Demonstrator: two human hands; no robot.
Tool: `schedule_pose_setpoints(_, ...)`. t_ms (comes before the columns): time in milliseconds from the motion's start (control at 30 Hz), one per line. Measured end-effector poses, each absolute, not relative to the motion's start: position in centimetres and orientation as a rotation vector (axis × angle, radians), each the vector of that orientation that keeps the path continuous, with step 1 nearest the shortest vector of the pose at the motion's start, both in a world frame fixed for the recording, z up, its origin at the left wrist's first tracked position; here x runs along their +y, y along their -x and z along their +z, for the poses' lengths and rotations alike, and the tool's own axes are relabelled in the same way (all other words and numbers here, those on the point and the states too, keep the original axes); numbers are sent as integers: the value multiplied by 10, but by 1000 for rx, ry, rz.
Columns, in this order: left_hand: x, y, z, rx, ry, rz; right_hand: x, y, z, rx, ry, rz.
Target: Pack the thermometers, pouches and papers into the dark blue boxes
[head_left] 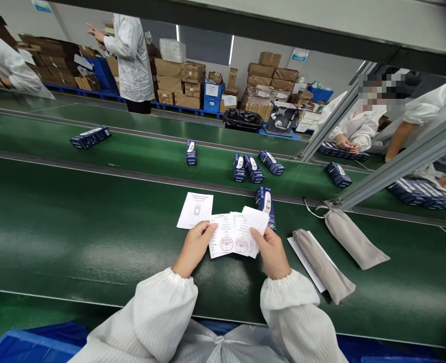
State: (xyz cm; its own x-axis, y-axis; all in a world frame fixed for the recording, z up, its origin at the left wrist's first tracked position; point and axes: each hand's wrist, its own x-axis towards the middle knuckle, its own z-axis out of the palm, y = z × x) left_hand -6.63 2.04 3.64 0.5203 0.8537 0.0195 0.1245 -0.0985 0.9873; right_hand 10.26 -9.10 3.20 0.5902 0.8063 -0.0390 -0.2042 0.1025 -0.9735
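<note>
My left hand (195,248) pinches the left edge of several small printed cards (223,235) that bear red round stamps. On the other side, my right hand (272,252) grips the fanned cards between thumb and fingers. They are held above the green bench. Behind my left hand lies a white instruction booklet (197,209) with a device drawing on its cover. A dark blue product box (265,199) lies just beyond my right hand, partly hidden by the cards. To the right rest two grey fabric pouches (323,264), the nearer one on top of a white paper.
Several blue boxes (239,168) lie on the green conveyor belt (143,151) beyond the bench. A slanted metal post (343,111) rises at the right. Co-workers in white coats (134,58) are across the line. Cartons (170,75) are stacked at the back; blue bins (37,348) stand below.
</note>
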Motion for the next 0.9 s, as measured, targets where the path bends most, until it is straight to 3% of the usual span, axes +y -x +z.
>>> schedule_pose_setpoints(433,95,77,26,1288,-2279,752,-98,-100,31,-474,1267,902)
schedule_pose_setpoints(900,114,58,39,1425,-2529,248,-97,-97,6,-531,1187,1052)
